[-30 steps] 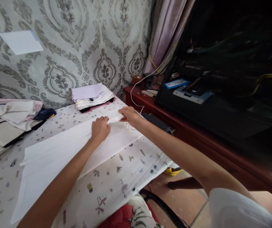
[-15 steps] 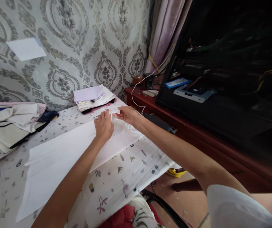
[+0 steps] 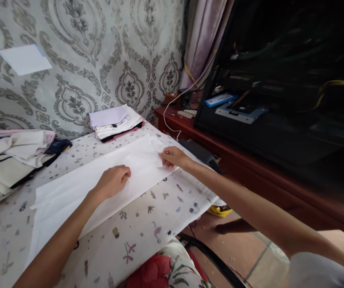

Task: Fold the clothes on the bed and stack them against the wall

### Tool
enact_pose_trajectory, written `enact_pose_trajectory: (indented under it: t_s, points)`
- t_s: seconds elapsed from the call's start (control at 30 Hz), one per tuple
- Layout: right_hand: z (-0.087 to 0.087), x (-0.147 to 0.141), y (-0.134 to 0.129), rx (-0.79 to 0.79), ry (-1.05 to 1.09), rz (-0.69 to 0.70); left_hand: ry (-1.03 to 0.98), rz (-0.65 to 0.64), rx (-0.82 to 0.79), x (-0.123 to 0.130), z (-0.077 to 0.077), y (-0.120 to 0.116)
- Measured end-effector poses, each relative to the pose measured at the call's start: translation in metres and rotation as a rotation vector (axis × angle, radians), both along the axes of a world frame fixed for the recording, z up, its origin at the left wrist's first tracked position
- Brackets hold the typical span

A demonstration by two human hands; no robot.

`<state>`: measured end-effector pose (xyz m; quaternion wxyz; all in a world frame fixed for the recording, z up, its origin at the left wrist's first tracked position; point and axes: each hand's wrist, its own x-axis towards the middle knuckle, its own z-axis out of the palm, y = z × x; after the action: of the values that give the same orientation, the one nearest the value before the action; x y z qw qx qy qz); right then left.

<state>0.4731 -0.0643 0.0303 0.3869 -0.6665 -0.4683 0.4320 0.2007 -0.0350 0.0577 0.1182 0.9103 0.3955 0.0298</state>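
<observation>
A long white cloth [image 3: 141, 160] lies folded lengthwise across the patterned table cover [image 3: 138, 236]. Near its right end, my right hand [image 3: 172, 157] is closed, its fingers pinching the cloth's edge. My left hand [image 3: 113, 182] rests on the middle of the cloth with its fingers curled in, and a small bit of white fabric shows at the fingertips. Some creases run along the cloth, and its left end spreads toward the lower left.
A stack of folded clothes [image 3: 116, 122] sits by the wall, and a larger clothes pile [image 3: 12, 160] is at the left. On the right are a red-brown desk [image 3: 172, 120], a large black case [image 3: 280, 132] and a white cable [image 3: 166, 114].
My left hand has moved left and toward me. My right hand has shifted slightly right and down, to the cloth's right edge. The cloth's far corner now lies flatter.
</observation>
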Motion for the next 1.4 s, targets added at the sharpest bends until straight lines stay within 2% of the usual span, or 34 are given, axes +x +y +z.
enact_pose_trajectory:
  t_s: [0.07,0.13,0.23,0.37,0.5,0.6,0.7,0.83,0.93,1.07,1.13,1.2,1.33,1.4]
  points:
    - [-0.004,0.011,-0.010,0.065,-0.281,0.028,-0.028,0.005,0.001,0.000,-0.001,0.000]
    - [-0.006,0.021,-0.015,0.131,-0.538,-0.007,-0.104,0.022,0.017,0.006,0.000,0.006]
    - [-0.009,0.026,-0.015,0.131,-0.786,-0.017,-0.257,-0.009,-0.016,0.030,0.001,0.022]
    - [-0.017,0.020,-0.010,0.090,-0.847,0.007,-0.376,-0.081,-0.069,0.083,-0.009,0.046]
    - [-0.025,0.018,-0.009,0.100,-0.826,-0.042,-0.219,-0.126,0.020,0.130,-0.023,0.064]
    - [-0.029,0.021,-0.009,0.123,-0.810,-0.075,-0.038,-0.155,0.074,0.149,-0.030,0.072]
    - [-0.033,0.024,-0.010,0.162,-0.802,-0.076,0.041,-0.139,0.078,0.157,-0.034,0.077]
    - [-0.036,0.025,-0.010,0.172,-0.797,-0.061,0.028,-0.076,0.083,0.160,-0.037,0.079]
    - [-0.037,0.026,-0.012,0.203,-0.771,-0.055,-0.072,-0.014,0.073,0.157,-0.039,0.075]
    - [-0.032,0.025,-0.020,0.332,-0.715,-0.105,-0.303,-0.005,0.036,0.139,-0.033,0.060]
    - [-0.025,0.020,-0.026,0.387,-0.719,-0.125,-0.327,-0.038,0.032,0.123,-0.027,0.045]
    - [-0.019,0.013,-0.029,0.359,-0.726,-0.084,-0.250,-0.079,0.048,0.105,-0.021,0.027]
    - [-0.012,-0.002,-0.026,0.164,-0.691,0.058,0.010,-0.080,0.145,0.071,-0.018,-0.007]
    - [-0.012,-0.006,-0.021,0.169,-0.681,0.075,0.110,-0.058,0.187,0.057,-0.020,-0.015]
